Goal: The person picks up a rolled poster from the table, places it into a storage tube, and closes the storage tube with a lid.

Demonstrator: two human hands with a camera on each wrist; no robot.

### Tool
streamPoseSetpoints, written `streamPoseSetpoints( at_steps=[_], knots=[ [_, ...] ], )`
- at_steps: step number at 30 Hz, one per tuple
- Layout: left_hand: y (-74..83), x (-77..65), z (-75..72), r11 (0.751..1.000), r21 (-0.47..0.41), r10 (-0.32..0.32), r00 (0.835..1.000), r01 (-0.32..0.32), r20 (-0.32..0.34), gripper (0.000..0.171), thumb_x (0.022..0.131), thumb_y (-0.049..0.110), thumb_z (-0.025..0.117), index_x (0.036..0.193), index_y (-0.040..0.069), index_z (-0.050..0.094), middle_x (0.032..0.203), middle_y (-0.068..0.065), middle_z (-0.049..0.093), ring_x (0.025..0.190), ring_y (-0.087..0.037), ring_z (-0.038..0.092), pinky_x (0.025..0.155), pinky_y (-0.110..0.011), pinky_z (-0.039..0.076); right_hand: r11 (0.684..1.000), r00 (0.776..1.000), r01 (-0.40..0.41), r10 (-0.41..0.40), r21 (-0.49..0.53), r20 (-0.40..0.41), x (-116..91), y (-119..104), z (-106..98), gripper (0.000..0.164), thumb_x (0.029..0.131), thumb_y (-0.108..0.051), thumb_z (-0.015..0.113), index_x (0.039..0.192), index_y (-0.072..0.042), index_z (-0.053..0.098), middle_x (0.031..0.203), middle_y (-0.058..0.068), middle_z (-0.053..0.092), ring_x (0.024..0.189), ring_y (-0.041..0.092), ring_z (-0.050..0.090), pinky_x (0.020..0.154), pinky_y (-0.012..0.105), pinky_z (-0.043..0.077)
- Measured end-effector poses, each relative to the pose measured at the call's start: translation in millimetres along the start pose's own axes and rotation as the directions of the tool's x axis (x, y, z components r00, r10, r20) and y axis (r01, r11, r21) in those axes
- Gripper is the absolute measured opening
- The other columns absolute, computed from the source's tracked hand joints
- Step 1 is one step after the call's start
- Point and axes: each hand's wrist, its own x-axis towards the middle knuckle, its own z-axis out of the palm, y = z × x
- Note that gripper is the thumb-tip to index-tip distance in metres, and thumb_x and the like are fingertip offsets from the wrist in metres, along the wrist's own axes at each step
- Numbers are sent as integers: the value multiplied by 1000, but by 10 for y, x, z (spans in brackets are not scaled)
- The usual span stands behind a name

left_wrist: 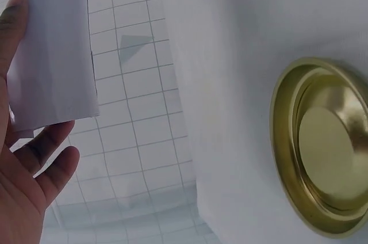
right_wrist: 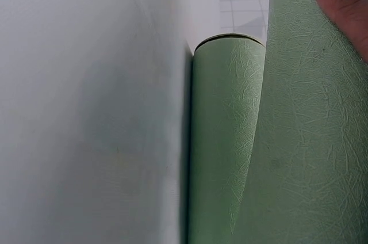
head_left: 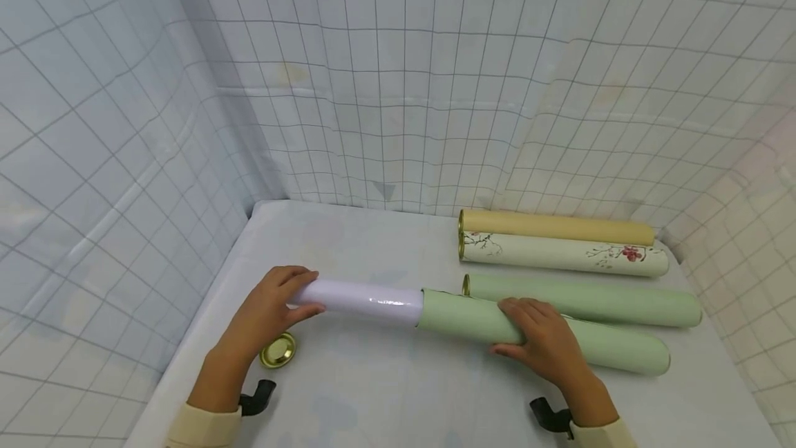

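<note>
My left hand [head_left: 269,306] grips the left end of a glossy pale lilac paper roll [head_left: 367,301], thumb on the near side and fingers over the far side. The roll's right end goes into the open left end of a textured green tube [head_left: 466,316]. My right hand [head_left: 541,341] holds this tube near its middle, its thumb [right_wrist: 345,2] lying along the surface in the right wrist view. On the table below the left hand lies a round gold metal cap [head_left: 278,350], seen large in the left wrist view [left_wrist: 328,146]. The paper's loose edge shows beside the left fingers.
A second green tube [head_left: 584,299] lies just behind the held one. Farther back are a white tube with blossom branches [head_left: 553,254] and a tan tube [head_left: 560,225], side by side. A white cloth covers the table [head_left: 373,393]; gridded sheets [head_left: 398,88] hang around it.
</note>
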Motion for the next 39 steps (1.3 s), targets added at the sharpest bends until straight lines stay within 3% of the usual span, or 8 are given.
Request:
streamPoseSetpoints(
  at_steps=[9,16,20,25,29,39],
  knots=[
    [116,25,159,998,-53,-18,999,20,34,59,70,23,91,120,2,68,116,-11,60,109,-28,57,82,-40,57,1000,1000,-3,3,-6,3,-24,-4,26,76,67,-58,82,122,-7,66,115,7,69,102,29,65,84,49,52],
    [256,83,277,996,-84,-2,999,6,40,58,72,24,90,121,5,67,118,-10,58,109,-25,57,85,-38,57,1000,1000,6,-6,-6,3,-6,-27,52,75,74,-65,74,122,-7,66,114,7,70,101,28,65,85,48,51],
    [339,143,360,996,-87,40,998,-37,40,58,72,25,90,122,5,66,118,-10,58,109,-25,57,85,-37,57,1000,1000,7,-7,-8,3,3,-33,64,75,73,-63,76,122,-8,67,114,7,70,101,29,65,84,48,52],
    [445,208,485,989,-105,110,994,-107,25,58,72,25,90,121,5,67,118,-10,59,108,-25,57,83,-36,57,1000,1000,2,-2,-8,23,15,-47,80,77,64,-55,85,122,-9,67,114,8,70,101,30,65,84,49,52],
    [564,244,586,978,-147,156,988,-151,21,56,74,24,89,122,5,66,119,-8,59,109,-24,58,84,-35,57,1000,999,-5,5,-9,35,24,-65,87,77,63,-56,85,122,-9,67,114,8,70,102,30,65,85,50,52],
    [807,300,798,951,-255,190,981,-173,44,52,82,22,83,128,9,63,131,-8,55,116,-23,57,88,-33,55,1000,999,8,-9,18,37,62,-118,99,77,65,-58,83,122,-8,67,114,5,70,103,27,65,85,47,52]
  ],
)
